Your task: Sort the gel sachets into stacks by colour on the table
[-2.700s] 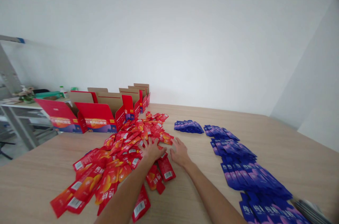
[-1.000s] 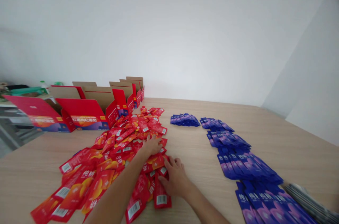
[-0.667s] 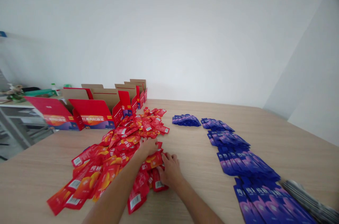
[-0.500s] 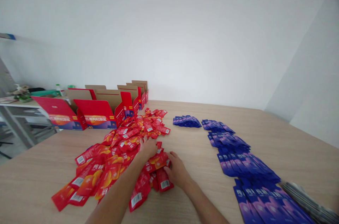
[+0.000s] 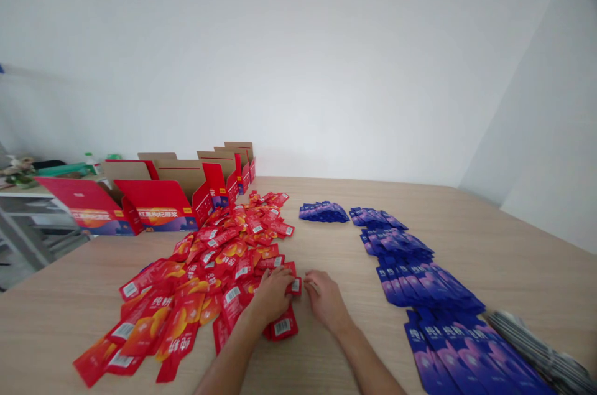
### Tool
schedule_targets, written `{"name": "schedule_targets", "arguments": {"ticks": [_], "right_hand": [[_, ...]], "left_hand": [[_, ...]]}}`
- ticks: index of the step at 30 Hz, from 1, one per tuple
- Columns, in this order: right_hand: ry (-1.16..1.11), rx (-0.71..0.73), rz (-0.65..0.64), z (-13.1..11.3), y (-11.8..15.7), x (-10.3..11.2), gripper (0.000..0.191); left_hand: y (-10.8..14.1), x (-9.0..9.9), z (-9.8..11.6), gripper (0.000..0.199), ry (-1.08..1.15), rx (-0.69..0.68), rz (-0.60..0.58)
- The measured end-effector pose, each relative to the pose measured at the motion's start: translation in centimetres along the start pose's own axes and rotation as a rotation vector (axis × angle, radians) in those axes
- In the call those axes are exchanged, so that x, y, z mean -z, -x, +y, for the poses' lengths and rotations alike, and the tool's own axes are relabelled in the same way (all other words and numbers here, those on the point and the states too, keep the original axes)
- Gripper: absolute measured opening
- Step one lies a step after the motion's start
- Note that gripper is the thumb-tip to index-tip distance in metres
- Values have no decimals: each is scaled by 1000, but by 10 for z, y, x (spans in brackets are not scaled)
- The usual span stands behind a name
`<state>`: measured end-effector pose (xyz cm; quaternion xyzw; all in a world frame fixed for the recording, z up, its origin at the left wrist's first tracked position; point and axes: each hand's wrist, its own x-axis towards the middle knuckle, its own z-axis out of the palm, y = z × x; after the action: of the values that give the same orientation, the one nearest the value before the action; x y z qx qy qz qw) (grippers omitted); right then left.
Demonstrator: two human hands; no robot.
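Over the right side of a loose heap of red pouches (image 5: pixel 224 252) lies my left hand (image 5: pixel 276 293). Its fingers curl onto a red pouch (image 5: pixel 295 285) whose barcode end shows beside the fingertips. My right hand (image 5: pixel 325 299) is just right of that pouch, fingers bent, with a small gap between thumb and fingertips and nothing seen in them. Another red pouch (image 5: pixel 283 326) with a barcode lies below my left hand. My left hand and forearm hide part of the heap.
Open red cartons (image 5: pixel 158 202) stand in a row at the back left. Purple-blue pouches (image 5: pixel 424 283) lie in overlapping groups on the right, with another group (image 5: pixel 324 211) at the back. A striped bundle (image 5: pixel 536 345) lies at the front right of the wooden table (image 5: pixel 345 258).
My left hand has moved right and nearer across the heap, onto the pouch beside my right hand. My right hand has come off that pouch's end. The view has shifted slightly.
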<state>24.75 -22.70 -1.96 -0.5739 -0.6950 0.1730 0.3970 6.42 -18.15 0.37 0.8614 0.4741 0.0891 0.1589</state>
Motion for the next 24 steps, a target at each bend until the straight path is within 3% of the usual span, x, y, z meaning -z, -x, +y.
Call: {"name": "schedule_targets", "arguments": {"ticks": [4,7,9,14,19,21,24], "right_hand": [[154,-5,-207,-4,8,-12,70],[140,39,-239,-12,8,-16,53],[108,77,-217,-16,6,-14,41],[51,170,-105,-20,1,0,37],[1,-15,51,-16,-1,5,34],[-40,-107,72,-13,-3,6,38],[-165,-214,122,-8,-6,10,40]], "left_hand": [[4,3,-3,54,26,-2,-14],[10,7,-5,54,26,-1,-24],[14,9,-8,55,2,38,-33],[20,15,-21,76,-95,242,-38],[14,13,-29,71,-160,331,-21],[8,12,-25,72,-164,325,40],[-2,18,-7,62,-68,262,267]]}}
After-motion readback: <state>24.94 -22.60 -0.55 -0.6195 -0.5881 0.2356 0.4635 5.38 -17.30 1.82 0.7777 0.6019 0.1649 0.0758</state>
